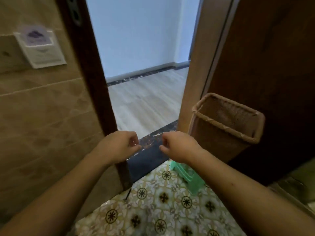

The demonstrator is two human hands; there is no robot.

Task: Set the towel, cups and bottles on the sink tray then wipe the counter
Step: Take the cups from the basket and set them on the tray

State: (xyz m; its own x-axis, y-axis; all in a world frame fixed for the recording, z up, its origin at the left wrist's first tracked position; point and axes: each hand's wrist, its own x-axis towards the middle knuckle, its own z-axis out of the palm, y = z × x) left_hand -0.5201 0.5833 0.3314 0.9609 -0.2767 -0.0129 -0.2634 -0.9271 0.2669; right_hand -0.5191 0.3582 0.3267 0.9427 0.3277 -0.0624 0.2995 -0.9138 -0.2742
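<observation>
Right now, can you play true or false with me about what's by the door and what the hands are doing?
1. Both hands, left hand and right hand, hold nothing. True.
2. The wicker basket is full of towels. False: it looks empty.
3. The doorway is open onto a pale wood floor. True.
4. A red stool stands on the floor. False: the small stool is green.
5. The patterned floor tiles lie under the arms. True.
6. The sink is in view. False: no sink, cups or bottles show here.
</observation>
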